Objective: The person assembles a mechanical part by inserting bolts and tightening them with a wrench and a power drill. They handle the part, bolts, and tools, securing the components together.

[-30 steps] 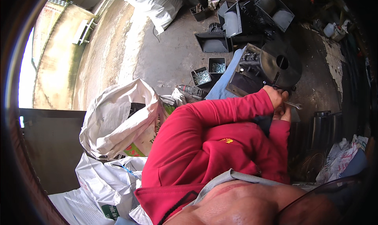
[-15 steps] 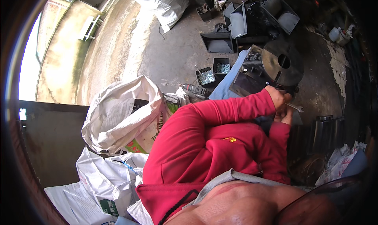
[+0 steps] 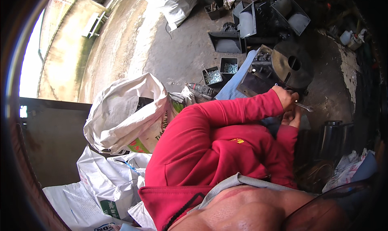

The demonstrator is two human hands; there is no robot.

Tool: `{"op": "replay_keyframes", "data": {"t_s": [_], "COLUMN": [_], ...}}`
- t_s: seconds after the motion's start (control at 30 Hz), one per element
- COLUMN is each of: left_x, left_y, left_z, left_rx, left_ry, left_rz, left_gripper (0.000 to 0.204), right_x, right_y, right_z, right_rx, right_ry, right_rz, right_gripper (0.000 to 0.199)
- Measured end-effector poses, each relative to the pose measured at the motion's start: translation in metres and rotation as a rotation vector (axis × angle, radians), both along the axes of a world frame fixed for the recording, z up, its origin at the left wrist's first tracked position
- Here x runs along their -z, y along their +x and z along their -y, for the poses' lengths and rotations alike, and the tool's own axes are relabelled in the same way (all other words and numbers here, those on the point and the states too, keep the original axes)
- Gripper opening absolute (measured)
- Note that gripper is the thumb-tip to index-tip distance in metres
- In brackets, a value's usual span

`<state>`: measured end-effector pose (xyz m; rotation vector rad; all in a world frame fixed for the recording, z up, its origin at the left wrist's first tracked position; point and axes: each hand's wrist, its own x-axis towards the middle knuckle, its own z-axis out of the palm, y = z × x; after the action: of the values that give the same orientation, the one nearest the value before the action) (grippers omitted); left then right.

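Head view, looking down over red sleeves. Left hand (image 3: 285,98) is curled closed at the lower edge of a dark metal machine part (image 3: 266,71) with a round disc (image 3: 292,64) on its right side; what its fingers pinch cannot be told. Right hand (image 3: 292,117) sits just below the left, fingers folded around the handle of a slim metal wrench (image 3: 304,107), whose free end sticks out to the right. The hands are touching or nearly so.

The machine part rests on a blue cloth (image 3: 235,85) on the concrete floor (image 3: 161,49). Left of it stand two small black trays of screws (image 3: 221,70), and a power drill (image 3: 202,89) lies near them. A large white sack (image 3: 125,113) stands at the person's left. Black metal housings (image 3: 258,22) lie farther off.
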<state>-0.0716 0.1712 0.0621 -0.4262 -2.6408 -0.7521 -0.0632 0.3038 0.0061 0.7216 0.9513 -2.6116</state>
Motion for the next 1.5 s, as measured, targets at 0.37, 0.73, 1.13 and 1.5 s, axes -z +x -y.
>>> {"op": "replay_keyframes", "data": {"t_s": [0.37, 0.73, 1.13, 1.5], "left_x": [0.002, 0.015, 0.023, -0.023], "left_y": [-0.008, -0.011, -0.014, 0.032], "left_z": [0.005, -0.002, -0.008, 0.025], "left_rx": [0.036, -0.010, 0.084, 0.146], "left_ry": [-0.079, -0.018, -0.079, 0.424], "left_rz": [-0.026, -0.074, -0.059, 0.103], "left_gripper": [0.021, 0.020, 0.013, 0.021], "right_x": [-0.002, 0.010, 0.029, -0.010], "right_y": [-0.014, -0.019, -0.023, -0.032], "right_z": [-0.023, -0.024, -0.030, -0.029], "right_rx": [-0.160, -0.190, -0.151, -0.278], "right_ry": [-0.007, -0.105, -0.042, 0.128], "right_rz": [0.017, 0.026, -0.013, 0.134], "right_gripper": [0.028, 0.018, 0.016, 0.011]}}
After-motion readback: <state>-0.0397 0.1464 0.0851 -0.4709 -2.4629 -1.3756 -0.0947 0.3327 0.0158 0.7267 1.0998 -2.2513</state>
